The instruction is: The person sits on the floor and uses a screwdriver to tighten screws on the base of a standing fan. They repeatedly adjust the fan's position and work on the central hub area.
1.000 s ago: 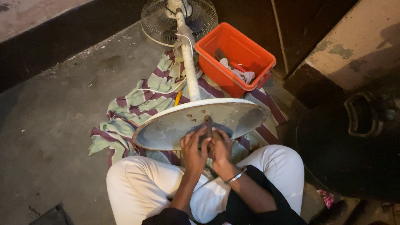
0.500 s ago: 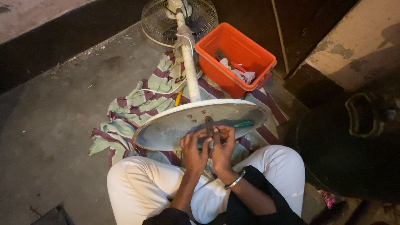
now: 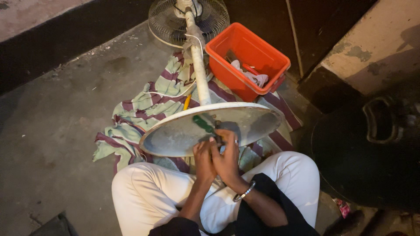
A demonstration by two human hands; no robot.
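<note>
- Screwdriver [image 3: 204, 124], green-handled: lying across the underside of the round fan base [image 3: 175, 137], tip end hidden under both hands near the base's middle.
- Fan base: tipped on edge against the knees, white pole [image 3: 199, 70] running away to the fan grille [image 3: 164, 19] on the floor [image 3: 52, 118], striped cloth [image 3: 151, 98] beneath.
- Right hand [image 3: 228, 157]: fingers [image 3: 227, 139] curled over the shaft end, ring showing, bracelet at the wrist; apparently grasping the tool, though the grip itself is hidden.
- Left hand [image 3: 204, 159]: fingers pressed just beside the right, closed against the same spot; holding what, cannot tell.
- Doing it well, as judged: keep the shaft square to the fastener, press in firmly while turning, steady the base with the knees so the plate does not rock.
- Risk, as judged: tip slipping out on the tilted plate; dim light hides the fastener.
- Orange bin [image 3: 247, 59] of small parts near the pole, within reach; yellow pencil-like tool [image 3: 187, 102] on the cloth.
</note>
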